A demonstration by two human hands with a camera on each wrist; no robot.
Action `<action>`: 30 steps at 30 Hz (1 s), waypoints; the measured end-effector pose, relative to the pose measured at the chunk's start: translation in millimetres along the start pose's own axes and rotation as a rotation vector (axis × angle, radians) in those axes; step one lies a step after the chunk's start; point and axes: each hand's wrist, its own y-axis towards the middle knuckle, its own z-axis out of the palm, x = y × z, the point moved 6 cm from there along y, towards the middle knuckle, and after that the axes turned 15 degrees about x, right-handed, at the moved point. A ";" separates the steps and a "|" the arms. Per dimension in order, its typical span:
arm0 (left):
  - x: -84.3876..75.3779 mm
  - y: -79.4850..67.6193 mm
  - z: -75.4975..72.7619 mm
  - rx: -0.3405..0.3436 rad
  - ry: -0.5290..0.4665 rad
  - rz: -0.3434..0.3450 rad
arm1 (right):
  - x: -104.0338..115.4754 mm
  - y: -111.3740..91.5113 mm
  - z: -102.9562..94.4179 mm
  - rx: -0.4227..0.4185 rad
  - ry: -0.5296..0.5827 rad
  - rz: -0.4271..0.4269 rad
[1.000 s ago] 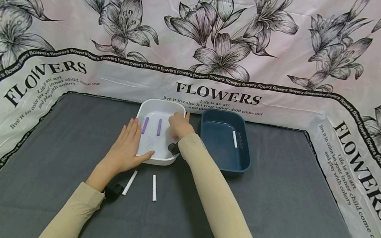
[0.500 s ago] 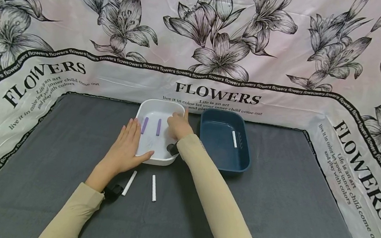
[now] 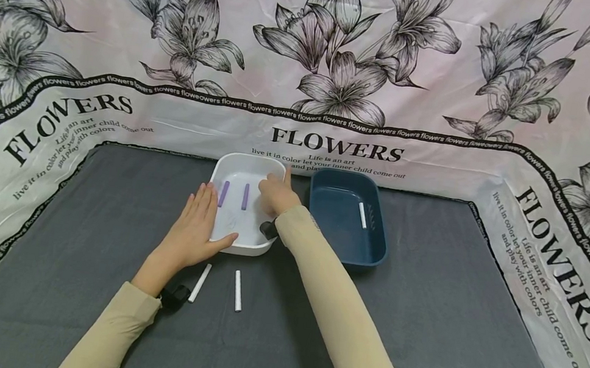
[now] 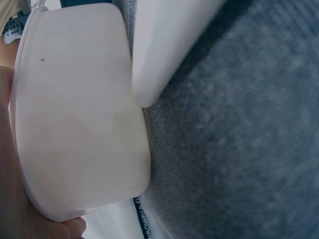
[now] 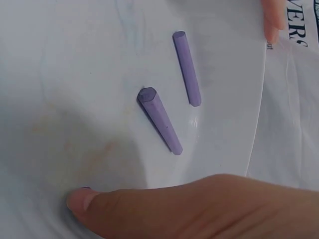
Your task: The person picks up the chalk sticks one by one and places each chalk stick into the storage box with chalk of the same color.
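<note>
My left hand [image 3: 192,229] lies along the left side of the white tray [image 3: 245,250], fingers straight and the thumb at its near rim. In the left wrist view that hand borders the rim of the white tray [image 4: 79,119]. Inside the tray lie two purple chalk sticks [image 3: 245,197] [image 5: 187,68], side by side. My right hand [image 3: 277,196] reaches into the tray's right side with fingers curled. At its thumb tip in the right wrist view, a bit of purple chalk [image 5: 86,188] shows; the rest is hidden behind the thumb.
A dark blue tray [image 3: 343,257] stands to the right, holding one white chalk stick [image 3: 363,215]. Two more white chalk sticks, a left one [image 3: 200,283] and a right one [image 3: 239,291], lie on the grey cloth [image 3: 454,326] before the white tray. A flower-printed cloth [image 3: 347,31] hangs behind.
</note>
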 end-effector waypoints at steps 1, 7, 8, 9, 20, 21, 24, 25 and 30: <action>0.0 0.1 0.0 0.001 -0.001 0.000 | -0.3 0.2 0.1 0.004 0.004 -0.001; -0.2 0.3 -0.1 0.003 -0.002 -0.002 | -1.6 2.1 0.6 0.013 -0.003 -0.003; -0.2 0.4 0.1 0.004 -0.002 -0.001 | -1.7 2.4 0.8 0.014 -0.005 -0.002; -0.3 0.4 0.1 0.005 -0.002 -0.001 | -1.9 2.8 0.9 0.016 -0.003 -0.003; -0.1 1.0 0.1 0.013 0.001 -0.008 | -6.4 7.3 -0.5 0.043 0.137 -0.047; -0.1 1.2 0.2 0.013 0.003 -0.007 | -7.5 6.8 -1.6 0.041 0.179 -0.057; 0.0 1.9 0.7 0.014 0.012 -0.006 | -9.5 5.3 -5.3 0.031 0.271 -0.090; 0.0 2.0 0.8 0.014 0.013 -0.006 | -10.0 4.7 -6.5 0.033 0.293 -0.098; 0.5 2.1 1.8 0.017 0.015 -0.007 | -10.7 2.4 -11.8 0.063 0.320 -0.117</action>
